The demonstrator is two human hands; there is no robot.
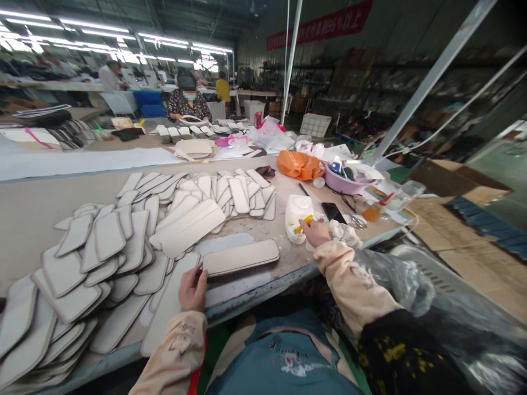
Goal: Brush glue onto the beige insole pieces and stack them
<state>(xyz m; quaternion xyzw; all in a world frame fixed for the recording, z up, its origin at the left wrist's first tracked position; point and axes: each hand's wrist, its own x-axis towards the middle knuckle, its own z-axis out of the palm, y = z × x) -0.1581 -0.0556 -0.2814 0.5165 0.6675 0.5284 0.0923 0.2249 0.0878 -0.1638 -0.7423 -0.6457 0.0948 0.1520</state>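
Note:
My left hand (193, 288) grips the left end of a long cream panel (242, 257) with rounded corners and a dark edge. The panel lies near the front edge of the table, over a pale sheet (239, 288). My right hand (316, 232) is closed around a yellow-handled tool (304, 223) at the opening of a white plastic container (299, 205). The tool's working end is hidden, so I cannot tell its kind. Left of the panel, many similar cream pieces (109, 233) lie in overlapping rows, with a wider panel (189, 226) on top.
Right of the container lie a black phone (333, 213), crumpled white tissue (346, 233), scissors (357, 221) and an amber-filled bottle (376, 208). Behind are an orange bag (300, 165) and a purple basin (346, 184). A metal post (432, 82) slants upward at right. A co-worker (189, 101) sits across the table.

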